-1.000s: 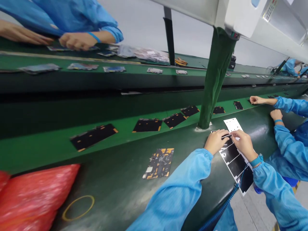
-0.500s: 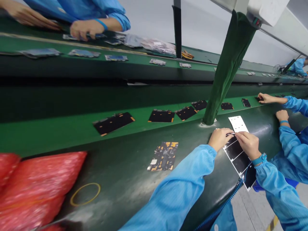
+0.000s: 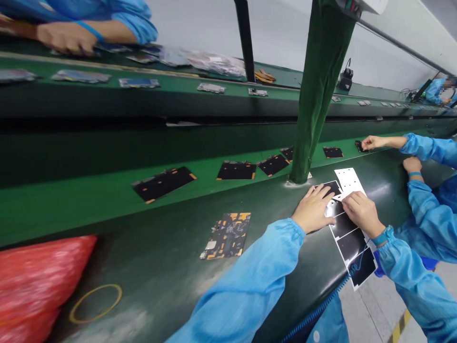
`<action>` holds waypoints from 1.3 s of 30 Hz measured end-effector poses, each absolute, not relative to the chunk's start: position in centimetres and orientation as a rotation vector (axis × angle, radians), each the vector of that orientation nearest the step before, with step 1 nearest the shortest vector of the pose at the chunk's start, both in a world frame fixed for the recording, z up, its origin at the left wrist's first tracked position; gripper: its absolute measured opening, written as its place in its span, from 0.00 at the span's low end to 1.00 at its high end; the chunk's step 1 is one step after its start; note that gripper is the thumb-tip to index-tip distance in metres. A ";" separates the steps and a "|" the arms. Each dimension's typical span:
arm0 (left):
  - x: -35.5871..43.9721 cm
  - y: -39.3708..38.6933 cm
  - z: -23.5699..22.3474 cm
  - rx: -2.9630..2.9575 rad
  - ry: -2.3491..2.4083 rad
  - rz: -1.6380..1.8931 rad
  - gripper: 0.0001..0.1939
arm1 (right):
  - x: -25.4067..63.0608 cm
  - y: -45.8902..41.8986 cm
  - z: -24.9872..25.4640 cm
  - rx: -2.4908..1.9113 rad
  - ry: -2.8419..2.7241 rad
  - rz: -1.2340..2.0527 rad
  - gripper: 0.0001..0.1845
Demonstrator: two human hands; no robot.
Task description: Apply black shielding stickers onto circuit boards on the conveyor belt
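Observation:
My left hand (image 3: 313,208) lies flat with spread fingers on a white-backed sheet of glossy black pads (image 3: 352,228). My right hand (image 3: 362,214) sits just beside it, its fingers curled on the same sheet, with the fingertips partly hidden. A curled, shiny pad (image 3: 333,207) shows under my left fingertips. The sheet's bare white end (image 3: 350,180) points away from me. To the left of my left hand lies a black circuit board with orange patches (image 3: 226,236), on the dark green bench (image 3: 157,281). A co-worker's hand (image 3: 376,142) touches a black board (image 3: 360,146) at the right.
Black boards (image 3: 235,170) stand in a row on a green conveyor belt (image 3: 71,214). A green-wrapped post (image 3: 316,90) rises behind my hands. A red plastic sack (image 3: 35,286) and a yellow rubber band (image 3: 95,303) lie at the lower left. Across the line, a person's hand (image 3: 66,38) works among boards.
My left hand has gone from pinching the sheet's edge to lying flat with fingers spread. A shiny pad now shows curled beneath it. The whole view has swung slightly left.

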State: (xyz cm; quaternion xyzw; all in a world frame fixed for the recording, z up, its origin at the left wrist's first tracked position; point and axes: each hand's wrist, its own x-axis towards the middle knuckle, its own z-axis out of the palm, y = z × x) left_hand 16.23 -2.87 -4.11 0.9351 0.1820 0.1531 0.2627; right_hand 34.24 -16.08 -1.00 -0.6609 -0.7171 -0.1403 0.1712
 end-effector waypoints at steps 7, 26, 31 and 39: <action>16.4 -2.4 -4.1 2.524 0.506 0.381 0.47 | 31.9 -19.4 1.6 -1.649 -2.179 -0.324 0.11; 2.7 -9.9 3.2 1.847 0.912 0.568 0.10 | 21.6 -23.0 1.4 -1.755 -0.878 0.528 0.16; -1.1 -11.5 1.2 1.666 1.110 0.617 0.14 | 17.7 -21.7 -0.8 -1.687 -0.898 0.660 0.15; -4.4 -8.5 -0.7 2.092 1.493 0.611 0.32 | 16.5 -20.7 -3.9 -1.702 -0.832 0.636 0.18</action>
